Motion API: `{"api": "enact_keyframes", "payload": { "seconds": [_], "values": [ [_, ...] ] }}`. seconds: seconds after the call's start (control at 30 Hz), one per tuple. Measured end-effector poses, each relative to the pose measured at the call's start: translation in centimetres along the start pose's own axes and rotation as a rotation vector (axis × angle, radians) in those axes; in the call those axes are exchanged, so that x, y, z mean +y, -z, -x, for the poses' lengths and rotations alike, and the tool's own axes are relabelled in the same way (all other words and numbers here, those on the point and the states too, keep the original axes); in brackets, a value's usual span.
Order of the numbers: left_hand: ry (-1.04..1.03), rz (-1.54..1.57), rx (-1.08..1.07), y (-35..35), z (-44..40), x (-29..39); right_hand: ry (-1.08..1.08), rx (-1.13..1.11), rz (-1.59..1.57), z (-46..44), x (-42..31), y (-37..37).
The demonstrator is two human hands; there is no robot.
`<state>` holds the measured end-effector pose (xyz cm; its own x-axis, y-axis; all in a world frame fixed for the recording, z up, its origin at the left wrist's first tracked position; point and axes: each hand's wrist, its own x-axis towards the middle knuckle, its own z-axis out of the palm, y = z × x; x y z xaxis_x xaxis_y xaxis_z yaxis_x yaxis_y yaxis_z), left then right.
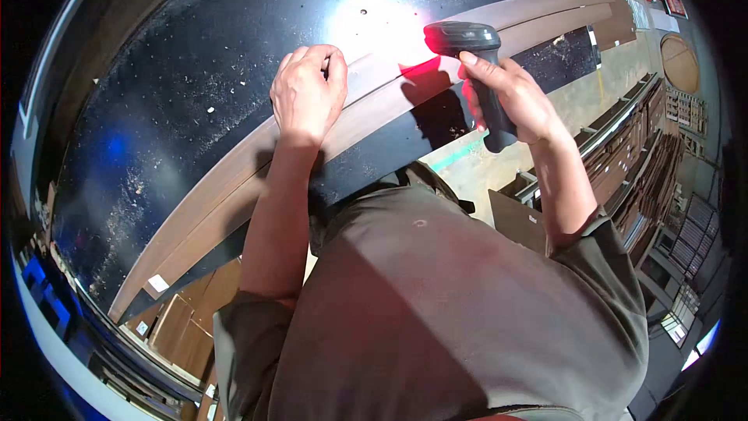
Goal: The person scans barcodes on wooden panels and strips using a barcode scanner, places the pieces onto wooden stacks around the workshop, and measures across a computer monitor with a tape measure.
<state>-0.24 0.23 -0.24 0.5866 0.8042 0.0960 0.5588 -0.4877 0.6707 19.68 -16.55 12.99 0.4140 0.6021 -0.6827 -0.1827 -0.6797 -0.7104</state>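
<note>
My right hand (518, 101) grips a black handheld barcode scanner (461, 33) by its handle, with the head pointing left. Red light from it falls on two long wooden boards (210, 206), which lie side by side on a black worktable (226, 54) and look curved in this view. My left hand (305, 92) rests at the boards' far edge, its fingers curled inward. Whatever those fingers might hold is hidden. A white label (158, 283) sits near the left end of the nearer board.
To the right, stacked brown panels (635, 179) stand on the floor beyond the table. More brown boards (183, 323) lie at lower left. A pallet (686, 109) is farther back on the right. Small chips dot the black tabletop, and a strong glare covers its far middle.
</note>
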Motion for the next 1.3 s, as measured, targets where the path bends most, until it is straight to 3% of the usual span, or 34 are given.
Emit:
{"api": "enact_keyframes", "payload": {
  "seconds": [0.1, 0.23, 0.37, 0.47, 0.6, 0.77, 0.93, 1.13, 1.2, 1.23, 1.27, 1.3],
  "values": [
    [-0.027, -0.010, 0.024, 0.0, -0.1, 0.1, 0.042, -0.091, 0.004, 0.3, 1.5, 1.2],
    [-0.050, 0.014, 0.031, 0.2, 0.0, 0.2, -0.016, -0.176, -0.262, 2.1, 5.9, 0.3],
    [-0.080, 0.164, -0.135, 3.2, 1.2, -0.4, -0.098, -0.204, -0.438, 3.5, 10.0, -2.0],
    [-0.298, 0.005, -0.323, 9.3, 3.9, -3.5, -0.113, -0.208, -0.552, 3.7, 11.8, -3.3],
    [-0.213, -0.255, -0.453, 17.1, 6.5, -6.6, -0.107, -0.206, -0.584, 3.7, 12.2, -4.7],
    [-0.202, -0.367, -0.531, 19.9, 6.7, -7.8, -0.020, -0.159, -0.612, 3.9, 11.5, -5.9],
    [-0.233, -0.360, -0.352, 19.4, 7.1, -8.2, -0.013, -0.112, -0.703, 4.1, 10.1, -7.3],
    [-0.177, -0.422, -0.268, 22.5, 10.9, -13.7, 0.110, 0.008, -0.900, 2.6, 8.2, -10.7],
    [-0.291, -0.318, -0.202, 22.1, 10.4, -14.9, 0.135, -0.080, -0.948, 2.2, 6.9, -10.8],
    [-0.181, -0.321, -0.227, 22.0, 9.7, -12.7, 0.203, -0.034, -0.906, 1.7, 6.7, -10.9],
    [-0.171, -0.312, -0.241, 21.8, 9.5, -13.7, 0.225, -0.068, -0.908, 1.0, 6.4, -10.5],
    [-0.245, -0.316, -0.233, 22.9, 9.4, -12.7, 0.243, 0.049, -0.783, 1.8, 4.9, -10.8]
  ]
}}
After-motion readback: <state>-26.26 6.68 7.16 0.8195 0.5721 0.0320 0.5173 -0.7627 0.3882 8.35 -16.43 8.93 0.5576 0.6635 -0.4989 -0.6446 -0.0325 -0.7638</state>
